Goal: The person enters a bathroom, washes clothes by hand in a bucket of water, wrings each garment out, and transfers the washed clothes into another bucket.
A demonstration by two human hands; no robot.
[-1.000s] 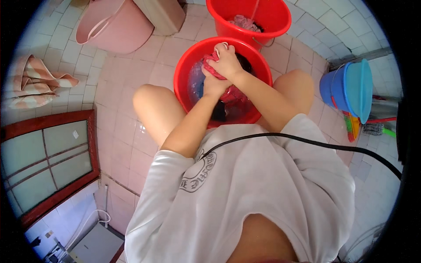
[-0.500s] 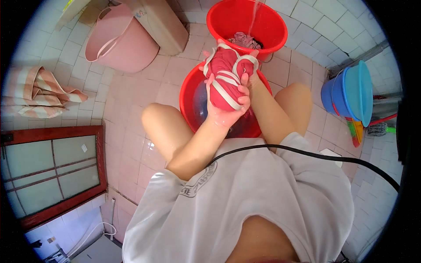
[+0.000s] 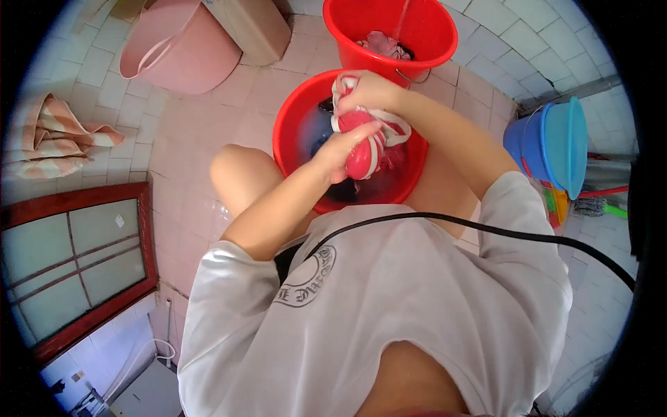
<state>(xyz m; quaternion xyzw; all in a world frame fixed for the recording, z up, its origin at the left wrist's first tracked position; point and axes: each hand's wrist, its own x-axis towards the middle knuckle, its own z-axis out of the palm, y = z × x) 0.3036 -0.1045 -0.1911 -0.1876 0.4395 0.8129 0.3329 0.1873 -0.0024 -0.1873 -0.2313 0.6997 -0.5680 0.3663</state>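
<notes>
Pink floor tiles (image 3: 194, 125) | left hand (image 3: 339, 151), right hand (image 3: 365, 90) clamped on red cloth (image 3: 361, 158) | basin (image 3: 285, 128) partly hidden

I have a red cloth (image 3: 360, 164) with white trim, bunched into a thick, twisted bundle, its near end rounded and crossed by white bands. I see it held up at a slant over a round red tub (image 3: 285, 118), a white-edged loop standing out on its right. Cloudy water (image 3: 304, 133) sits in the tub around dark clothes (image 3: 322, 133); I can't tell whether the red fabric (image 3: 394, 158) beneath joins the bundle.
</notes>
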